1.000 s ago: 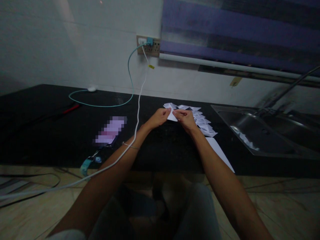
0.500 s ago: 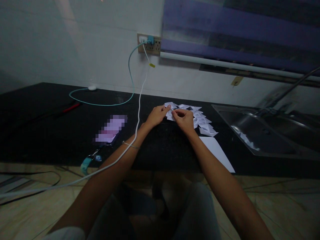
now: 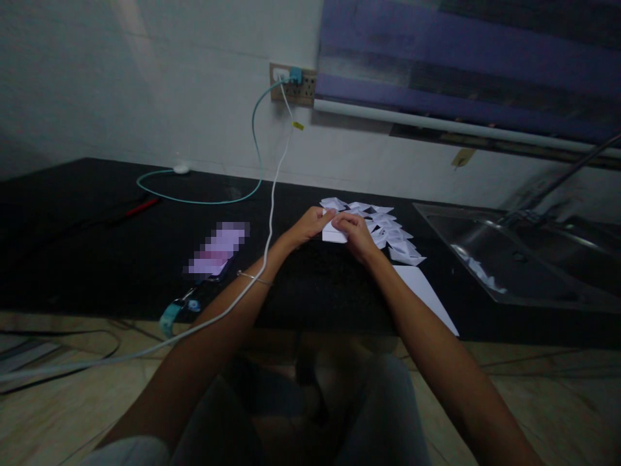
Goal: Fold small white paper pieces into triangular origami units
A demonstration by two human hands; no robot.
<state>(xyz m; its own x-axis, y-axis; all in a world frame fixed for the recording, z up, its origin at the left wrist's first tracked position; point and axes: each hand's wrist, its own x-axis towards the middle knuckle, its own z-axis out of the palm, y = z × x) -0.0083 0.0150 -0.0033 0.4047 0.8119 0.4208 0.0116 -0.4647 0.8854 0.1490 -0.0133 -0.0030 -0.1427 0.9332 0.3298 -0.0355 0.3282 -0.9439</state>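
Between my hands is a small folded piece of white paper [image 3: 334, 234], its lower edge facing me. My left hand [image 3: 313, 222] grips its left side, thumb on top. From the right, my right hand [image 3: 355, 233] has its fingers curled on the paper's upper right part, hiding some of the folds. Several folded white paper boats [image 3: 388, 231] lie crowded together just behind and to the right of my hands. Beside my right forearm is a stack or sheet of flat white paper [image 3: 427, 294].
A white cable [image 3: 272, 220] hangs from the wall outlet [image 3: 294, 85] and crosses over my left forearm. A phone [image 3: 218, 249] with a teal strap [image 3: 169, 318] lies to the left. A metal sink [image 3: 514, 259] is set into the black counter [image 3: 121, 259] at right.
The paper between my hands has turned flatter and shows more of its face toward me. My right hand has shifted slightly down, its fingers now pressed on the paper.
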